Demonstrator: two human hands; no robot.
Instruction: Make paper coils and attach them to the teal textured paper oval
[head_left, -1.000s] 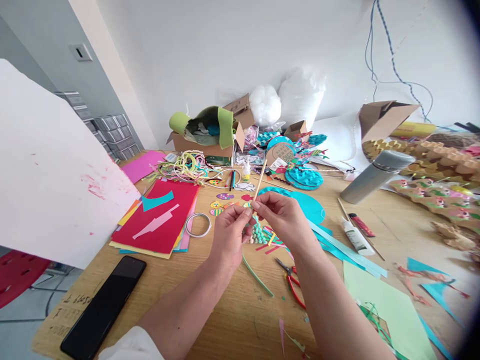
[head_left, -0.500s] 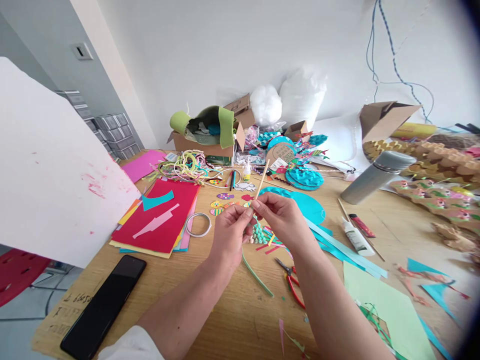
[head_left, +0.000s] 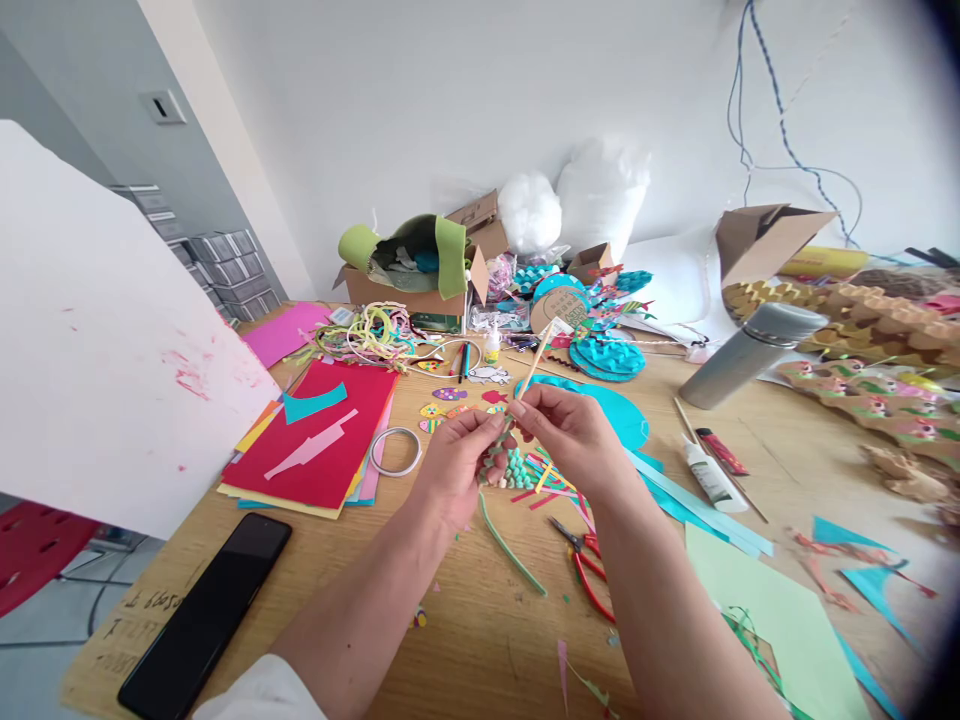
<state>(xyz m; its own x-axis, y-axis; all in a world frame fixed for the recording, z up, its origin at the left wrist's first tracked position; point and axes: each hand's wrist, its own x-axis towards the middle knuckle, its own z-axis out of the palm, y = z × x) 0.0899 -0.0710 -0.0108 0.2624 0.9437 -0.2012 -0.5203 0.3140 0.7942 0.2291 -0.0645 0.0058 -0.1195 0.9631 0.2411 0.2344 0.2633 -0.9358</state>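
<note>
My right hand (head_left: 574,430) pinches a thin wooden stick (head_left: 535,358) between thumb and fingers, its upper end pointing up and away. Close against it, my left hand (head_left: 459,462) is closed on a narrow green paper strip (head_left: 511,552) at the lower part of the stick. The strip's tail hangs or lies in a curve below the left hand. How the strip meets the stick is partly hidden by my fingers. Just behind the hands lie several small green coils (head_left: 517,468) and coloured paper strips (head_left: 551,475). Red-handled scissors (head_left: 591,575) rest below my right wrist.
Coloured paper sheets (head_left: 322,445), a tape roll (head_left: 396,452) and a phone (head_left: 206,610) lie to the left. Paper fish (head_left: 450,394) lie beyond my hands. To the right are a glue bottle (head_left: 712,475), a grey flask (head_left: 750,355) and pale green paper (head_left: 772,600).
The stick's top has tipped to the right. My right hand has shifted slightly right and its fingers have turned; my left hand stays almost in place.
</note>
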